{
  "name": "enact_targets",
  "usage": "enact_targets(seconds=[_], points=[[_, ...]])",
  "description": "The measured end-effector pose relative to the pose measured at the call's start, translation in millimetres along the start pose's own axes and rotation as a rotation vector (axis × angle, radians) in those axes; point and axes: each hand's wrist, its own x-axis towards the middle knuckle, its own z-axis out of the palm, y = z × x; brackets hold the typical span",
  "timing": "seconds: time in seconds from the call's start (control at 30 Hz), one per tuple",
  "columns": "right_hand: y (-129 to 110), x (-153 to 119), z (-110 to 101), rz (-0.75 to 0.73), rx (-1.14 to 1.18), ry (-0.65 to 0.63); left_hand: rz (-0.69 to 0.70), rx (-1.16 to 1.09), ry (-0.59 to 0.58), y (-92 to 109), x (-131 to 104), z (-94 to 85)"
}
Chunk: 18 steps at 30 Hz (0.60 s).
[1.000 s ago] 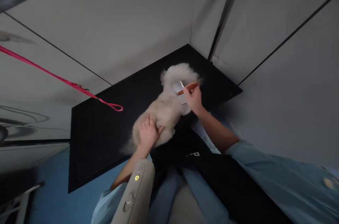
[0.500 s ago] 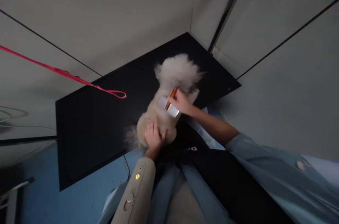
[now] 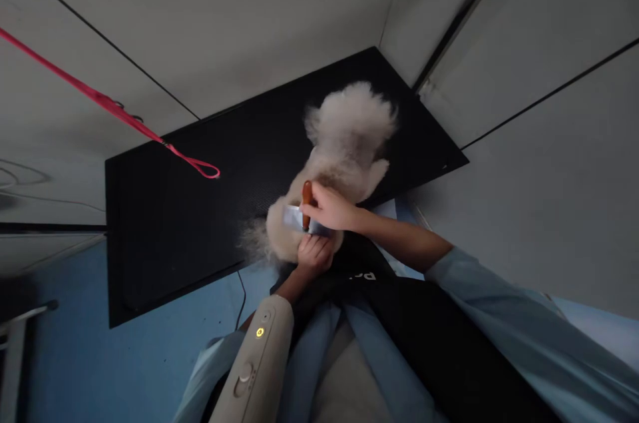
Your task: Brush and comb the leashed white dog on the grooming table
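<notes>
A fluffy cream-coloured dog [image 3: 352, 123] is on a black table, its bushier end away from me. My right hand [image 3: 332, 208] is closed round the orange-brown handle of a grooming brush [image 3: 307, 206]. The brush's flat, pale head lies against the fur at the dog's nearer end. Just below the brush, my left hand [image 3: 316, 254] rests on the dog's near end with its fingers bent together. Whether those fingers grip fur is too small to make out.
The black table [image 3: 164, 230] stands against a grey wall. A pink looped leash [image 3: 107, 103] hangs over its left part. A beige device [image 3: 259, 363] with a lit yellow button is near my left forearm. Blue floor [image 3: 134, 356] shows at the lower left.
The brush in my right hand has moved down and left along the dog towards its near end. My left hand has shifted right, its spread fingers now drawn together. The view has shifted slightly.
</notes>
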Motion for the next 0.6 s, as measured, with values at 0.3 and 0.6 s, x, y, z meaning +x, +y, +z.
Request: enact_targets(seconds=[0.3,0.6], points=[[-11.3,16.2,9.2,0.020,-0.142,-0.111,0.171,-0.031,0.055,8.3,8.7,7.7],[-13.6,10.9,-2.6,-0.037,-0.114,-0.072,0.124,-0.057,0.009,12.2,10.2,3.8]])
